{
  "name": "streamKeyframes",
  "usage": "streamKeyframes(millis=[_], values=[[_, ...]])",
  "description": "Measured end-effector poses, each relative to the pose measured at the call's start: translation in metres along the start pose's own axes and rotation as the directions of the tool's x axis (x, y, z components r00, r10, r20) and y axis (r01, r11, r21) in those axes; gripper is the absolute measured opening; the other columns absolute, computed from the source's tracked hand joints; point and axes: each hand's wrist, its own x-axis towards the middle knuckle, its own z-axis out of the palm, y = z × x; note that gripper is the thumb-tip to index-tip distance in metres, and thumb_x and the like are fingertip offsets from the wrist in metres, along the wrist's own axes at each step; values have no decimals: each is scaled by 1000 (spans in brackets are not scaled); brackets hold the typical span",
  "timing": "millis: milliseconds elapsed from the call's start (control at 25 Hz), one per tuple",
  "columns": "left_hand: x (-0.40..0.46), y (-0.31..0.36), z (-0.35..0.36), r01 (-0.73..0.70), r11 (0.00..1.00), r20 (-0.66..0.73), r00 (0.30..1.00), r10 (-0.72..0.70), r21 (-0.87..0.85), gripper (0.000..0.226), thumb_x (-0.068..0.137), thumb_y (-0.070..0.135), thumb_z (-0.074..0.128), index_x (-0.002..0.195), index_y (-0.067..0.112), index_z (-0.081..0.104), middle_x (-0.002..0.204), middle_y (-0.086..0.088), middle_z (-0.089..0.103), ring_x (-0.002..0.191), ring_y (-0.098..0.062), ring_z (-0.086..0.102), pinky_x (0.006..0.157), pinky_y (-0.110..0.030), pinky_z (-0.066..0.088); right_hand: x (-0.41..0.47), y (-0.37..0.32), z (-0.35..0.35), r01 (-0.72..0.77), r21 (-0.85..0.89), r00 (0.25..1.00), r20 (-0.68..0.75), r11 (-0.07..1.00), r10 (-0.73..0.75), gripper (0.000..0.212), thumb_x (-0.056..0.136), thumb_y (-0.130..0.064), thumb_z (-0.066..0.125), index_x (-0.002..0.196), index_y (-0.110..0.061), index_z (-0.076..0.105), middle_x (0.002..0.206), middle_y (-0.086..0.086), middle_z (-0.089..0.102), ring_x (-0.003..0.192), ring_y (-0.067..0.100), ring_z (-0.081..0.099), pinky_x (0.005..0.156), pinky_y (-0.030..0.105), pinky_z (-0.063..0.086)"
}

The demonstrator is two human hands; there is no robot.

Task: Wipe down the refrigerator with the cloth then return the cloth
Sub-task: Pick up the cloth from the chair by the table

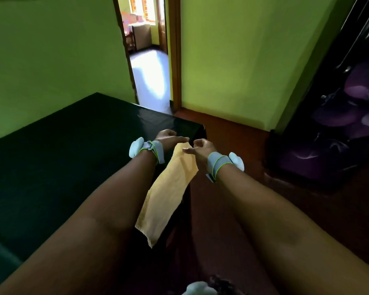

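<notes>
A yellow cloth (168,192) hangs down lengthwise between my forearms, over the near right corner of a dark green table (62,158). My left hand (167,138) holds the cloth's top edge, its fingers reaching right across it. My right hand (200,148) pinches the same top edge, thumb lying on the fabric and fingers curled. The refrigerator (337,128) is dark with a purple flower pattern. It stands at the right against the green wall, about an arm's length from my hands.
An open doorway (151,67) with a wooden frame leads to a bright room straight ahead. Red-brown floor (232,135) lies between the table and the refrigerator. Both wrists carry grey bands with white sensors.
</notes>
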Motion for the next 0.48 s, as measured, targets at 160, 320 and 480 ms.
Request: streamKeyframes(millis=[160, 320, 480], values=[[45, -20, 9, 5, 999, 34, 999, -7, 54, 46, 81, 14, 71, 123, 2, 57, 128, -18, 57, 100, -17, 52, 79, -24, 37, 48, 7, 10, -2, -65, 1000, -6, 998, 2, 65, 80, -29, 72, 136, -11, 43, 140, 6, 47, 126, 26, 47, 107, 38, 39], [72, -39, 23, 24, 995, 53, 998, -29, 94, 35, 85, 11, 63, 119, 5, 61, 124, -19, 60, 117, -29, 55, 95, -33, 45, 77, 28, 29, -57, -46, 997, 49, 997, 59, 57, 87, -32, 62, 136, -11, 42, 135, 12, 50, 114, 27, 52, 99, 36, 43], [81, -40, 28, 16, 991, 64, 998, -25, 131, 29, 85, 12, 61, 114, 6, 64, 100, -10, 59, 92, -21, 56, 84, -29, 47, 85, 29, 26, -34, -5, 999, -12, 999, 34, 25, 78, -25, 73, 98, -14, 61, 104, 10, 63, 98, 26, 59, 90, 36, 49]])
